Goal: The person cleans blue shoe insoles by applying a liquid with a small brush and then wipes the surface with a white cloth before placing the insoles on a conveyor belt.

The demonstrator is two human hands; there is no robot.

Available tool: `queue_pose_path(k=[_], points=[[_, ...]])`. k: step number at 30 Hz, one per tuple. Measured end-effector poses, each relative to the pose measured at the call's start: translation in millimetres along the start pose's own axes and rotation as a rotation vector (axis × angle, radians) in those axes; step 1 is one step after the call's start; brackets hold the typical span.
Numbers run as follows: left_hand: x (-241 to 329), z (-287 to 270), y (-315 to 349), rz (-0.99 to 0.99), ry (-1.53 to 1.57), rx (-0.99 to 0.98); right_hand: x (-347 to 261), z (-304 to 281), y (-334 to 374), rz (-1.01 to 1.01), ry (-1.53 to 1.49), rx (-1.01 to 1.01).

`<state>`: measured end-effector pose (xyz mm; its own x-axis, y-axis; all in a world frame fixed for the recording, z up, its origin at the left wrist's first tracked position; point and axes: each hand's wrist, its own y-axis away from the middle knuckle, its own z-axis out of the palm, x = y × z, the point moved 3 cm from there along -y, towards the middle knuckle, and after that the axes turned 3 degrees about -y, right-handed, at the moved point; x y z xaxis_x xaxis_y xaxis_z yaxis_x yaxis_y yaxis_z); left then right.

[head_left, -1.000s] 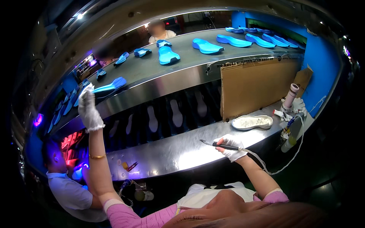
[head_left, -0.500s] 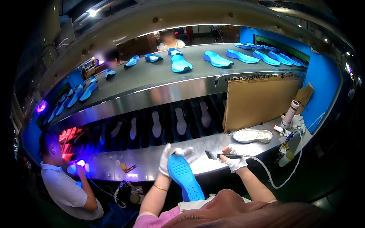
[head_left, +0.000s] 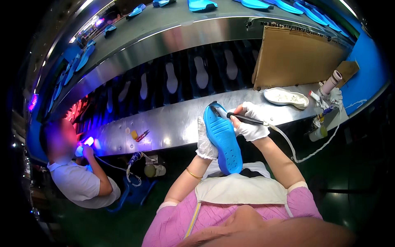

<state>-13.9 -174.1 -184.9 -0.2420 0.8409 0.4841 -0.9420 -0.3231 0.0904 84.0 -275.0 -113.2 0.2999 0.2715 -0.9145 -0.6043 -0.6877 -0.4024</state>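
My left hand (head_left: 205, 141), in a white glove, grips a blue shoe sole (head_left: 225, 138) along its left side. The sole stands tilted, its upper end away from me, with grooves across the upper part and small holes lower down. My right hand (head_left: 252, 127), in a white glove with bare fingertips, closes round a brush (head_left: 247, 119) with a black handle. A white hose (head_left: 284, 138) runs from the handle's rear end. The dark bristles touch the sole near its far end.
A white shoe sole (head_left: 286, 99) lies on the metal ledge (head_left: 173, 127), near a cardboard sheet (head_left: 298, 57). Blue soles rest on the conveyor belt (head_left: 164, 16) above. Dark racks hold several grey sole shapes (head_left: 201, 73). At left a co-worker (head_left: 80, 181) holds something brightly lit.
The view has tilted downward. The brush has come from the right of the sole onto its far end. My left hand now grips the sole's side lower down.
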Motion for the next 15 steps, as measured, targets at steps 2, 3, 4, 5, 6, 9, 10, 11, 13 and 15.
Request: queue_pose_path(k=[2, 3, 4, 5, 6, 9, 10, 11, 13, 15], points=[[-7, 6, -3, 0.023, -0.051, 0.064, -7, 2, 3, -0.171, 0.166, 0.047], [-9, 5, -7, 0.065, -0.119, 0.074, -5, 7, 5, -0.230, 0.152, 0.070], [-10, 3, -8, 0.106, -0.188, 0.088, -1, 10, 11, -0.105, 0.043, 0.012], [-11, 6, -5, 0.010, -0.091, 0.072, 2, 13, 17, 0.017, -0.066, -0.047], [-12, 1, -5, -0.033, -0.014, 0.048, 7, 13, 20, -0.005, -0.044, -0.067], [-6, -10, 1, -0.055, 0.000, 0.098, 15, 8, 24, 0.321, -0.296, -0.037], [-5, -9, 2, -0.047, -0.059, 0.153, 13, 4, 25, 0.226, -0.213, 0.008], [-3, -5, 2, -0.051, -0.056, 0.160, 15, 6, 29, 0.234, -0.214, 0.007], [1, 2, -1, -0.051, -0.153, 0.166, 12, 15, 36, 0.159, -0.139, -0.098], [3, -5, -2, -0.064, -0.099, 0.104, -3, 19, 32, -0.249, 0.204, -0.190]])
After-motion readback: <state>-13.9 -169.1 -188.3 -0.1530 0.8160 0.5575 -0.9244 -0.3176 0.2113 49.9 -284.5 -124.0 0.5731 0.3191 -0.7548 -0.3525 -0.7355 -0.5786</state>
